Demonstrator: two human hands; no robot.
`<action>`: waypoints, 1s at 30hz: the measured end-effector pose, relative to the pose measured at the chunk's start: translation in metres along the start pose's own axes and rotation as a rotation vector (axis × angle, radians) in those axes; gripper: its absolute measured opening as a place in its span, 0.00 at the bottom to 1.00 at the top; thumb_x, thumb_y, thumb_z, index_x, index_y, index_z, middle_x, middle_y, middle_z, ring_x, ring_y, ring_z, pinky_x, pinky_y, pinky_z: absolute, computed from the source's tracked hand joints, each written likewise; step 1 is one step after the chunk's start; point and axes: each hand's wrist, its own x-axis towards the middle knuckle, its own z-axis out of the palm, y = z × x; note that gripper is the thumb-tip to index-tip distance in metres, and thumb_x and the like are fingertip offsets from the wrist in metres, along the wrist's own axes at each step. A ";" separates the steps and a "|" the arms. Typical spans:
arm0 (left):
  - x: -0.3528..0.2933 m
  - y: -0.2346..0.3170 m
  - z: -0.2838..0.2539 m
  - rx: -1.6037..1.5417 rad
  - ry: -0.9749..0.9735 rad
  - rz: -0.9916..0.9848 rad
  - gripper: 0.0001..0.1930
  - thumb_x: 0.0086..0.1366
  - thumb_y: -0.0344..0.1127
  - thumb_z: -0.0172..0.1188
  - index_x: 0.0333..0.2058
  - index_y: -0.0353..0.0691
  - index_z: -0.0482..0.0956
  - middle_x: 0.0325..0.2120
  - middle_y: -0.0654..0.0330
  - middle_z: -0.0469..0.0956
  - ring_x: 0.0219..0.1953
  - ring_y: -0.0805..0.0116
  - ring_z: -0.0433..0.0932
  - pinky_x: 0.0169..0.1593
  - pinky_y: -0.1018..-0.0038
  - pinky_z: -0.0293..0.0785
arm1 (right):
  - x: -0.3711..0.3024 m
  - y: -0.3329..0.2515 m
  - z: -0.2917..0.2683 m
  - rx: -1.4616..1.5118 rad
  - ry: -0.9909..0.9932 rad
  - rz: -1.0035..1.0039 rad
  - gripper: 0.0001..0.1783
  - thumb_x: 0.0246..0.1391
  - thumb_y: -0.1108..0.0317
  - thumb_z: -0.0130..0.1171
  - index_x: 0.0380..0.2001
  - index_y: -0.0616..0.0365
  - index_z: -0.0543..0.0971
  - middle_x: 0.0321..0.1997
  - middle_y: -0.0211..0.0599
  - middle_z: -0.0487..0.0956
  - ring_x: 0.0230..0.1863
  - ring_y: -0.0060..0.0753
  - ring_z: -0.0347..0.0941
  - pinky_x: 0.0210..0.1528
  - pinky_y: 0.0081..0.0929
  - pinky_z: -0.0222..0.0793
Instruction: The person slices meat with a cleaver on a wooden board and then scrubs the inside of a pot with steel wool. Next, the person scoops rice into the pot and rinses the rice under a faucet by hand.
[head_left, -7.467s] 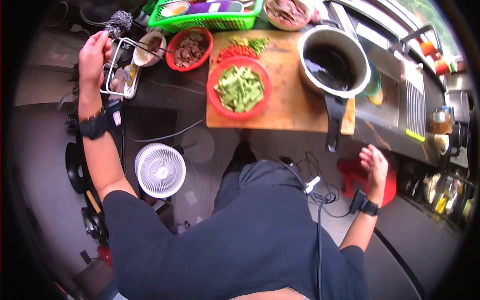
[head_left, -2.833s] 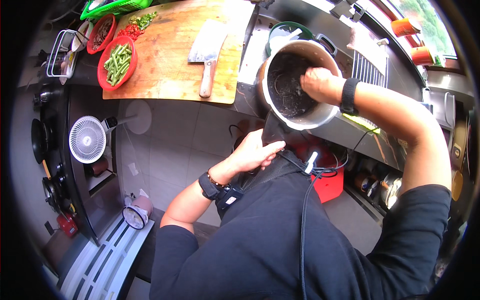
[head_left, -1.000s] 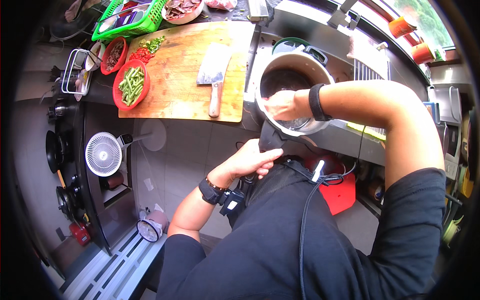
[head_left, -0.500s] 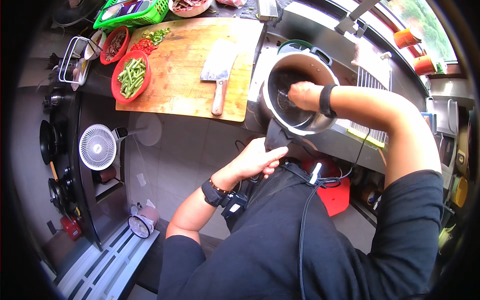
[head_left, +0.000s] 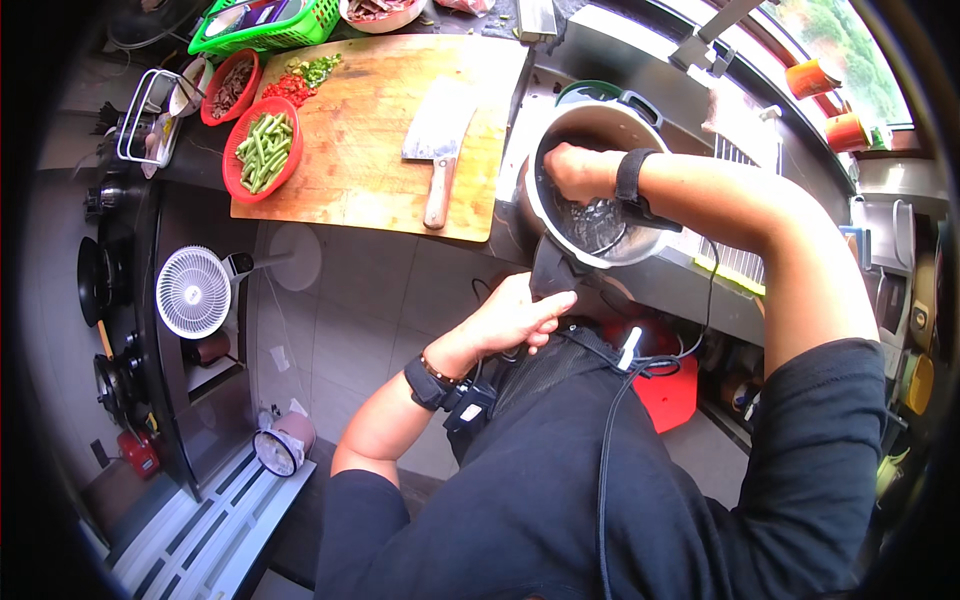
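Observation:
A deep metal pot (head_left: 615, 122) with a long black handle (head_left: 552, 268) stands tilted at the sink, its opening facing me. My left hand (head_left: 527, 314) is wrapped around that handle, thumb on top. Inside the pot is my right hand (head_left: 582, 173), curled near the left inner wall. Its fingertips are hidden, so I cannot make out what they hold, if anything. Below it, rippling clear liquid (head_left: 598, 228) glints over the dark pot bottom. A second, smaller black handle (head_left: 640, 108) sits on the pot's far side.
Left of the pot, a wooden cutting board (head_left: 350, 175) bears a cleaver (head_left: 437, 150) and chopped red and green peppers (head_left: 300, 82). Red baskets hold cut green beans (head_left: 265, 152) and sliced meat (head_left: 232, 88). A green basket (head_left: 265, 38) stands behind; a white fan (head_left: 195, 292) is lower left.
My right hand has moved left and slightly up inside the pot, and the liquid below it now ripples more. My left hand keeps its hold on the handle.

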 end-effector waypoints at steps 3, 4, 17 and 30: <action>0.000 -0.002 -0.001 -0.029 0.024 0.019 0.13 0.63 0.39 0.55 0.22 0.43 0.64 0.13 0.70 0.62 0.13 0.83 0.59 0.16 0.82 0.61 | -0.015 0.020 -0.001 -0.126 0.141 0.010 0.12 0.45 0.75 0.51 0.35 0.63 0.79 0.34 0.49 0.79 0.40 0.44 0.77 0.40 0.36 0.73; 0.000 -0.001 -0.003 -0.013 0.016 0.026 0.13 0.62 0.39 0.55 0.22 0.42 0.64 0.14 0.69 0.63 0.13 0.83 0.60 0.16 0.82 0.62 | -0.010 0.025 0.002 -0.198 0.066 0.039 0.13 0.45 0.74 0.51 0.35 0.62 0.79 0.35 0.48 0.79 0.42 0.44 0.76 0.42 0.35 0.72; 0.004 0.003 -0.001 -0.024 -0.004 0.018 0.14 0.63 0.39 0.54 0.21 0.42 0.64 0.12 0.70 0.62 0.12 0.84 0.58 0.16 0.82 0.61 | 0.000 0.001 -0.004 -1.293 -0.101 -0.544 0.16 0.46 0.55 0.56 0.31 0.55 0.82 0.28 0.30 0.80 0.34 0.27 0.77 0.31 0.25 0.72; 0.001 0.009 -0.013 -0.064 -0.030 -0.040 0.14 0.63 0.40 0.54 0.22 0.43 0.64 0.14 0.69 0.63 0.13 0.83 0.60 0.17 0.82 0.62 | -0.042 -0.039 -0.029 0.482 -0.039 -0.084 0.08 0.40 0.75 0.55 0.26 0.67 0.77 0.25 0.44 0.79 0.25 0.30 0.76 0.32 0.27 0.71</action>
